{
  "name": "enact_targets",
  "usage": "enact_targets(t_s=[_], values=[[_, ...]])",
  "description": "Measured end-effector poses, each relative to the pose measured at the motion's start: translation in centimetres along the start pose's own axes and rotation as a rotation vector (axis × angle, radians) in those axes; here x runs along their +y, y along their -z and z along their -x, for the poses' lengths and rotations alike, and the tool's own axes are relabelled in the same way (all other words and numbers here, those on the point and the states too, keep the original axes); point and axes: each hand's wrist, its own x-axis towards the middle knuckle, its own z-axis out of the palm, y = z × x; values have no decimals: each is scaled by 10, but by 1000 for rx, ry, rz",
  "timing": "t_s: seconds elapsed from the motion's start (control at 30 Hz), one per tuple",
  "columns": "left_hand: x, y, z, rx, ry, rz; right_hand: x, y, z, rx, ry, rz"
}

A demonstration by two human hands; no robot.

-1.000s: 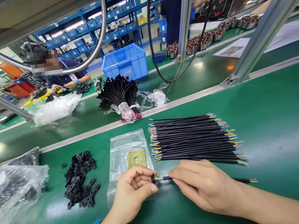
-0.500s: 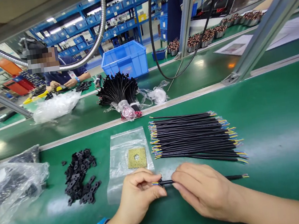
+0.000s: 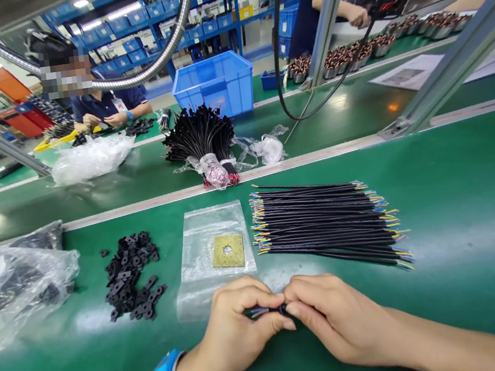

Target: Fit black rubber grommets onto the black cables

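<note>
Between the fingertips of both hands is a short visible stretch of a black cable (image 3: 282,309), with coloured wire ends showing at its left. My left hand (image 3: 242,317) pinches it near those wire ends. My right hand (image 3: 337,313) is closed round the cable just to the right, its fingertips touching those of my left hand. Any small part at the pinch is mostly hidden by the fingers. Above my right hand lies a row of black cables (image 3: 325,218) with bared coloured ends. A yellow sponge square (image 3: 227,251) rests on a clear plastic bag (image 3: 200,277).
Small black parts (image 3: 132,276) are heaped at the left, beside a filled plastic bag (image 3: 24,294). Beyond the rail (image 3: 149,204) are a cable bundle (image 3: 202,136), a blue bin (image 3: 216,86) and a seated person (image 3: 112,106). Another person's hand (image 3: 355,15) shows at upper right.
My left hand has shifted right along the cable until its fingertips meet my right hand's. The view has moved slightly, and the arm at upper right has lowered.
</note>
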Motion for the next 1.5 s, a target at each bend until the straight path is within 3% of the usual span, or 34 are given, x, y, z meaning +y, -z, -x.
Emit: enact_targets(t_s=[0.17, 0.23, 0.3, 0.33, 0.43, 0.53, 0.6, 0.7, 0.83, 1.03, 1.1, 1.17, 1.27, 1.33, 1.43, 1.5], values=[[4, 1, -4, -22, -27, -88, -2, 2, -4, -28, -91, -69], [11, 17, -11, -167, 10, -163, 0, 4, -6, -44, -116, -59], [15, 45, -19, -349, 78, -281, 3, 5, -7, -67, -140, -16], [14, 63, -22, -327, 99, -380, 5, 6, -8, -80, -147, 7], [3, 123, -29, -57, 248, -734, 11, 4, -9, -107, -151, 37], [-20, 173, -30, 18, 420, -968, 14, 0, -9, -92, -144, 21], [-33, 193, -28, 35, 463, -1074, 16, -2, -9, -81, -144, -3], [-47, 205, -26, 26, 467, -1165, 20, -4, -9, -87, -141, -24], [-53, 200, -27, 73, 459, -1260, 24, -8, -7, -115, -119, -24], [-52, 196, -30, 33, 450, -1364, 17, -5, -6, -176, -28, 130], [-46, 193, -30, 79, 446, -1390, 18, 0, -8, -142, 21, 216], [-37, 183, -31, 167, 401, -1336, 24, 6, -9, -27, 37, 329], [-23, 147, -33, 238, 262, -997, 41, 10, -12, 132, -3, 575], [-19, 114, -34, 182, 127, -798, 50, 10, -14, 142, -43, 718], [-22, 68, -34, 101, -152, -817, 55, 7, -17, 130, -73, 836], [-26, 49, -34, 42, -295, -963, 53, 7, -18, 125, -70, 879]])
